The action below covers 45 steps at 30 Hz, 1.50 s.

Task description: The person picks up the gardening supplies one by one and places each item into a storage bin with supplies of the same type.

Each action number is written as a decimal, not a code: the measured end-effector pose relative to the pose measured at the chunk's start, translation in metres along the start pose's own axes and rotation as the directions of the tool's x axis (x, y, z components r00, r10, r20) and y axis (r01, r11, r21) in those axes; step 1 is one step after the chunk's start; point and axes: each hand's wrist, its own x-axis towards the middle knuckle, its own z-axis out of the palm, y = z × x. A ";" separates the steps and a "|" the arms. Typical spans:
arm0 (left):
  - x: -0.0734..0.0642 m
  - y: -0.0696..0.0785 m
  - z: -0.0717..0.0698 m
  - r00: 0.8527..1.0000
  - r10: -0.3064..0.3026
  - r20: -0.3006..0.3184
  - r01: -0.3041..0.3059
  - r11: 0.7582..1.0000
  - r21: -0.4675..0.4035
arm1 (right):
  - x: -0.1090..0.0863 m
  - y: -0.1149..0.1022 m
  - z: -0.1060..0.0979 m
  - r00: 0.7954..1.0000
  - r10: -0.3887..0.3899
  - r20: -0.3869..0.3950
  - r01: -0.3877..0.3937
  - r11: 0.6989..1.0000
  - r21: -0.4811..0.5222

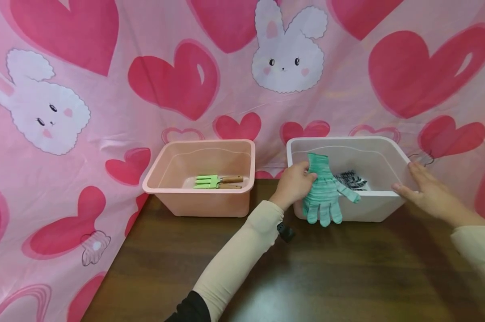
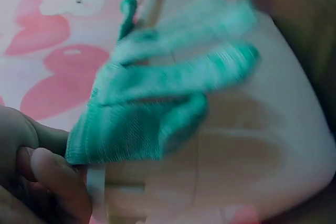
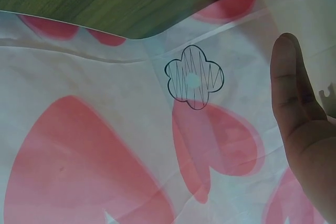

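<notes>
My left hand (image 1: 293,185) pinches a green striped knit glove (image 1: 324,190) by the side of its cuff. The glove hangs fingers down before the front rim of the white bin (image 1: 348,208). In the left wrist view the glove (image 2: 142,114) is partly blurred, with its cuff at the fingers (image 2: 60,177). My right hand (image 1: 431,197) rests on the bin's right rim near the front corner, its fingers fairly straight. Inside that bin lies a dark-and-white patterned cloth item (image 1: 350,180), partly hidden by the glove and front rim.
To the left stands a peach bin (image 1: 202,203) with green hand forks (image 1: 214,181) that have wooden handles. Both bins sit on a dark wooden table (image 1: 326,277). Behind them hangs a pink cloth (image 1: 234,98) printed with hearts and rabbits.
</notes>
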 end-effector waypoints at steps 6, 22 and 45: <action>0.008 -0.007 -0.004 1.000 0.016 -0.001 -0.016 0.999 0.045 | -0.001 0.000 0.000 1.000 0.011 0.007 -0.011 1.000 0.005; 0.039 -0.017 -0.017 0.980 -0.173 0.097 0.198 0.820 -0.538 | 0.001 0.004 0.001 1.000 0.012 0.001 -0.012 1.000 0.016; 0.080 -0.034 -0.012 0.962 -0.260 0.085 0.263 0.798 -0.542 | 0.001 0.000 0.002 0.999 0.027 -0.025 -0.026 0.999 0.031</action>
